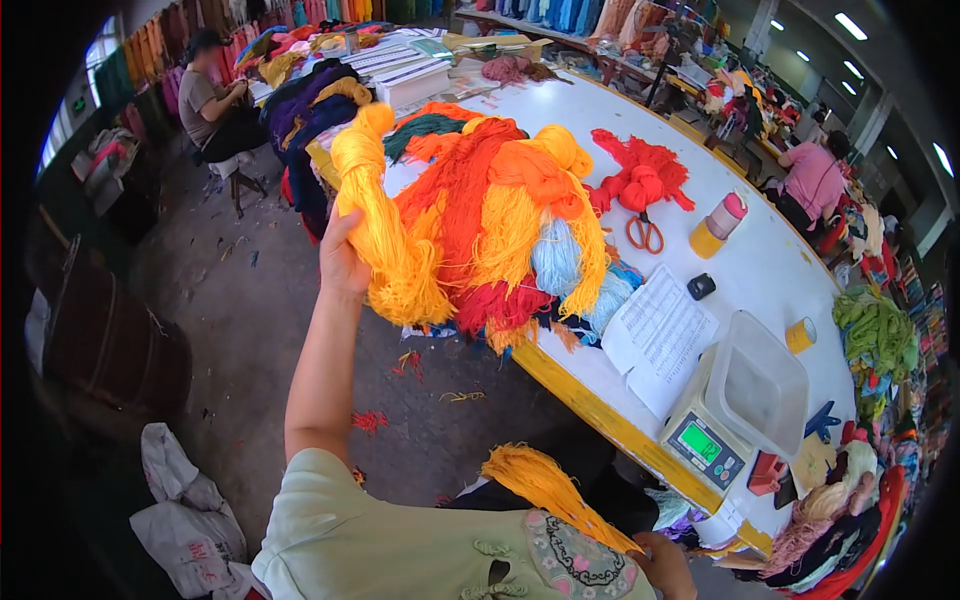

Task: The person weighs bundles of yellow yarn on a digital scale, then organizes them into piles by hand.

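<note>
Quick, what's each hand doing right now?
Left hand: closed on a yellow yarn bundle.
Right hand: closed on one end of a golden-orange yarn bundle.

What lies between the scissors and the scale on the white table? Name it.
Printed paper lies between the scissors and the scale, with a small black object just beside it. The head view shows this.

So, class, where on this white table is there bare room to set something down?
The white table shows bare top between the pink-capped bottle, the small black object, the clear tub and the yellow roll. Another patch lies just beyond the yarn heap and red skein. It is crowded under the heap and around the scale.
</note>
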`<control>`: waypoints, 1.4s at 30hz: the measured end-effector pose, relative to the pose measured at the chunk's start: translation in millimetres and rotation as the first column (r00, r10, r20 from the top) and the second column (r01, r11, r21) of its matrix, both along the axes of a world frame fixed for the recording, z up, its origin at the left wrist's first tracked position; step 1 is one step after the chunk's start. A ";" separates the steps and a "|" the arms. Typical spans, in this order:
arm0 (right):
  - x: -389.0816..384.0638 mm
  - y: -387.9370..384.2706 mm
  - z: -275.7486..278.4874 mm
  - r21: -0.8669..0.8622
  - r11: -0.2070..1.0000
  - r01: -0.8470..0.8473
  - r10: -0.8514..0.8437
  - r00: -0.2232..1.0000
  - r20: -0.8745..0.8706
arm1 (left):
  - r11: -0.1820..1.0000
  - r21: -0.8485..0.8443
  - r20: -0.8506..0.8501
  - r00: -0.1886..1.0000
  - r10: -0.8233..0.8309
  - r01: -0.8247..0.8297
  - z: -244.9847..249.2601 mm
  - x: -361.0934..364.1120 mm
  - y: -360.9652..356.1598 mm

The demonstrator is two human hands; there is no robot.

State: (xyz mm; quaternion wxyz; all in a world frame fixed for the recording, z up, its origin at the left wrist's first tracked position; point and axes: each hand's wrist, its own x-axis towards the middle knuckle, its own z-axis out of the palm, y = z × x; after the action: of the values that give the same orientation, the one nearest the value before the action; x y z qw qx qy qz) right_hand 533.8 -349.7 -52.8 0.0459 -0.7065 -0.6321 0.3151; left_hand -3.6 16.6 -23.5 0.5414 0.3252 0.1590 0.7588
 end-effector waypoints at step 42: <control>-142.2 192.8 101.8 0.739 0.655 0.158 0.367 0.789 -0.493 | 0.961 0.150 -0.748 0.662 -0.044 0.233 32.5 204.8 -139.6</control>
State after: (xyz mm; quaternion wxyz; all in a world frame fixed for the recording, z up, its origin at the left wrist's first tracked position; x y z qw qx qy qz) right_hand 391.6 -156.9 49.0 0.5117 -0.4436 -0.6967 0.2367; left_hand 201.2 -123.0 9.0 0.4453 0.6763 0.2485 0.5317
